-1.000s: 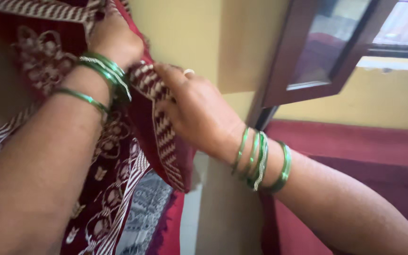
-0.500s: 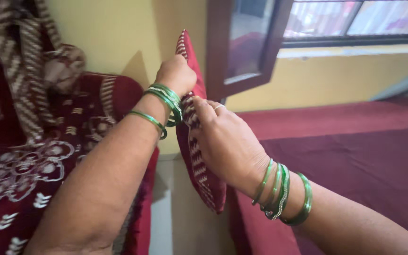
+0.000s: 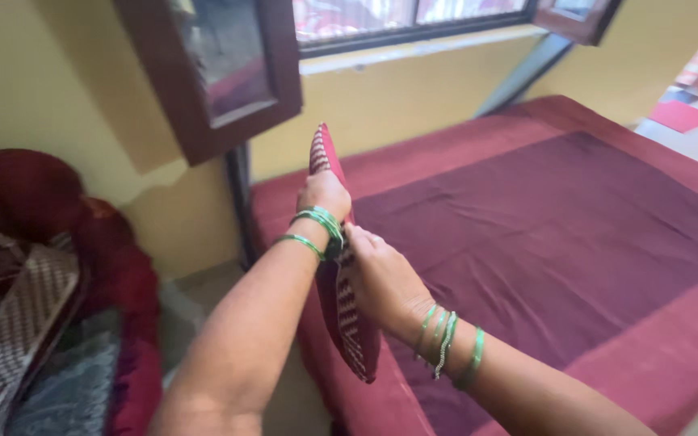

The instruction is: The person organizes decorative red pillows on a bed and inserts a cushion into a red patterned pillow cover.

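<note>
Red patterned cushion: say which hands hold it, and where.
Both hands hold the red cushion with striped edging: left hand near its upper edge, right hand against its side, midway down.

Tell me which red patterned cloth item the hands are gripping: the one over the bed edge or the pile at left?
The pillow with the striped border, held upright over the bed edge by the left hand and right hand; the pile lies untouched.

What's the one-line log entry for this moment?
left hand: grip on red cushion upper edge | right hand: grip mid-edge | cushion: upright, over bed edge
</note>
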